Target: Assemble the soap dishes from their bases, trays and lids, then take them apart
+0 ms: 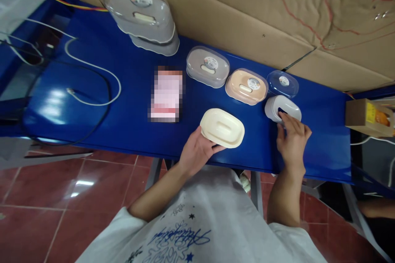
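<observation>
My left hand [197,152] holds a cream oval lid [222,128] by its left end and near edge, above the front of the blue table. A long rounded shape runs along the lid's middle. My right hand [293,135] is at a small white oval box [290,107] on the table's right side. Its fingertips reach over the near rim while the thumb stays outside, so the wall seems pinched between them. Something dark shows by the fingertips; I cannot make out what. Behind this box lies a clear oval cover [283,83] with a round sticker.
Along the back of the blue table [129,127] stand a peach lidded box [247,86], a grey lidded box [207,67] and stacked grey boxes [142,16]. A blurred pink-and-white item [166,95] lies left of centre. Cables [119,86] cross the left side. A cardboard box [367,117] is at right.
</observation>
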Action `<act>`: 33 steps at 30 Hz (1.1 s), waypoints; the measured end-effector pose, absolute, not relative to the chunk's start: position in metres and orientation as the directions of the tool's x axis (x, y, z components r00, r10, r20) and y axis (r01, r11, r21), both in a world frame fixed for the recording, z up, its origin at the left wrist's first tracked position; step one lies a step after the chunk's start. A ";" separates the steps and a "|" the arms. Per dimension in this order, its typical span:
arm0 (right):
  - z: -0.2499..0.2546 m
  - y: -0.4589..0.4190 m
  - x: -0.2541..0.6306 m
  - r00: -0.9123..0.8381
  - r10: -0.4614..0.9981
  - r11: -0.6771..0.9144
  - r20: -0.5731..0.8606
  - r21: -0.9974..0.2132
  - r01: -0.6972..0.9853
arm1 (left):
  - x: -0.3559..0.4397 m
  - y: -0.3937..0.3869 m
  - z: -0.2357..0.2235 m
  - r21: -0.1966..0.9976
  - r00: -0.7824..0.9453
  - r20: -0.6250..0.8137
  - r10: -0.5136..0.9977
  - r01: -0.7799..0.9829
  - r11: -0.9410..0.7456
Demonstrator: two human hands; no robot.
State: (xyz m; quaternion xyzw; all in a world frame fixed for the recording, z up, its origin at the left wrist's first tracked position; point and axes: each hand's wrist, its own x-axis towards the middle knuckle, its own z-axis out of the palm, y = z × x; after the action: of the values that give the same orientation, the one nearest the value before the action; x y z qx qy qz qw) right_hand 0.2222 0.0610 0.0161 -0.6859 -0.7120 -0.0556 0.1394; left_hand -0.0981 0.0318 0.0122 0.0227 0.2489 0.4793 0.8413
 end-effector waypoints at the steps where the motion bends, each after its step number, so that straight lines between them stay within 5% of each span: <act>1: 0.020 0.056 0.209 -0.031 0.956 0.068 0.293 -0.119 0.991 | -0.096 0.031 0.012 0.278 0.415 -0.396 0.819 -0.796 0.537; 8: 0.049 0.014 0.110 -0.279 0.920 0.364 0.274 -0.338 0.868 | -0.085 0.030 0.007 0.290 0.393 -0.382 0.836 -0.808 0.513; 21: 0.051 0.024 0.083 -0.529 0.819 0.574 0.223 -0.332 0.748 | -0.091 0.023 0.001 0.408 0.218 -0.445 0.869 -0.814 0.413; 26: 0.053 0.077 0.159 -0.273 0.887 0.382 0.373 -0.258 0.887 | -0.096 0.028 0.003 0.378 0.297 -0.423 0.856 -0.801 0.465; 29: 0.044 0.119 0.214 -0.145 0.954 0.186 0.264 -0.137 0.973 | -0.099 0.030 0.005 0.386 0.326 -0.410 0.852 -0.784 0.486; 33: 0.023 0.150 0.260 -0.066 0.989 0.081 0.129 -0.118 0.990 | -0.100 0.030 0.003 0.374 0.332 -0.412 0.848 -0.788 0.490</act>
State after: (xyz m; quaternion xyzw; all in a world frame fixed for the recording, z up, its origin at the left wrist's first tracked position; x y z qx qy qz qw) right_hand 0.2598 0.1498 0.0229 -0.6778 -0.7300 -0.0005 0.0879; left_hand -0.0995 0.0301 0.0034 0.0532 0.2857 0.5023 0.8144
